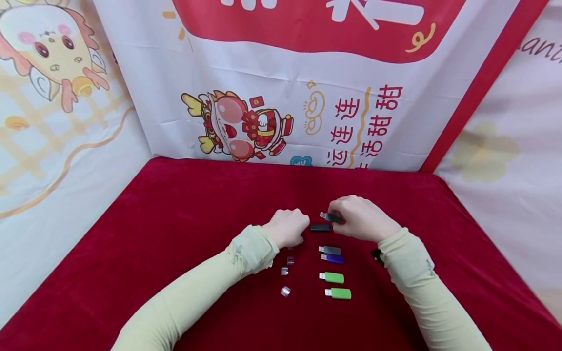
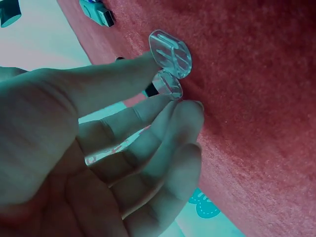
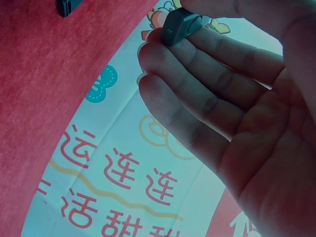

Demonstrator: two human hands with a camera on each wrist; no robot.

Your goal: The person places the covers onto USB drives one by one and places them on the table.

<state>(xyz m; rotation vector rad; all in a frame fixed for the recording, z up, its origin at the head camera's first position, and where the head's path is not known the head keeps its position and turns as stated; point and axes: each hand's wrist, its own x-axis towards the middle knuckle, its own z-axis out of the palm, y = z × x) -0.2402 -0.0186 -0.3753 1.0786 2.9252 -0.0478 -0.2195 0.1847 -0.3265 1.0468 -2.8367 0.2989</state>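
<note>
My left hand [image 1: 287, 227] is palm-down over the cloth, left of a black USB stick [image 1: 320, 227]. In the left wrist view its thumb and index fingertip pinch a small clear cap [image 2: 169, 85]. Another clear cap [image 2: 170, 53] overlaps the thumb tip there. My right hand [image 1: 364, 218], beyond the black stick and to its right, pinches a dark grey USB stick [image 1: 332, 217] between thumb and fingers. The stick's bare metal plug points left, towards the left hand. In the right wrist view the end of its body [image 3: 178, 25] shows at the fingertips; the rest is hidden.
Nearer me lie a grey USB stick [image 1: 331, 250], a purple one [image 1: 334, 259] and two green ones [image 1: 334, 278] [image 1: 340, 293], plugs to the left. Several clear caps [image 1: 285, 291] form a column left of them. Red cloth [image 1: 197, 195] covers the table; printed curtains [image 1: 263, 63] stand behind.
</note>
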